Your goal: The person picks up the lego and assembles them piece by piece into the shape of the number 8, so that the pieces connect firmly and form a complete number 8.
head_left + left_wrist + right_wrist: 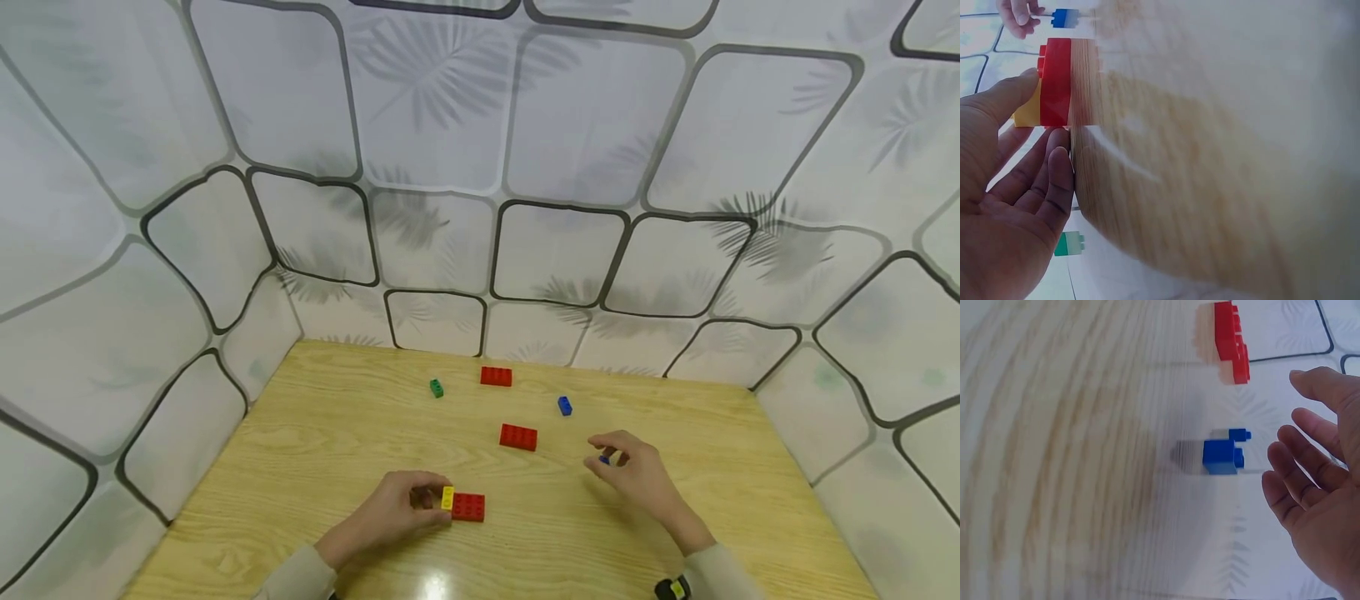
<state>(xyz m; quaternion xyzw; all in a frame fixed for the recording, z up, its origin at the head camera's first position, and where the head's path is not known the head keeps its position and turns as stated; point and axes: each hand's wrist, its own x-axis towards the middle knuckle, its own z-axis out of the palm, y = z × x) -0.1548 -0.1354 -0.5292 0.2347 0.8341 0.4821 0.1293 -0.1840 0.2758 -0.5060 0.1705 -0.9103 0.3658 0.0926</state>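
Observation:
My left hand (397, 508) pinches a small yellow brick (447, 498) between thumb and fingers. In the left wrist view, the yellow brick (1027, 107) sits on one end of a red brick (1055, 81), which rests on the table. My right hand (633, 471) hovers around a small blue brick (604, 459), partly hidden by the fingers. Seen from the right wrist, the thumb and fingers of my right hand (1325, 456) are spread, apart from that blue brick (1219, 455), which stands on the table.
Two more red bricks, a nearer one (518, 437) and a farther one (496, 377), lie on the wooden table (337, 433). A second blue brick (565, 406) is at the back right, a green brick (437, 388) at the back left. Patterned fabric (435, 242) encloses the far side and flanks.

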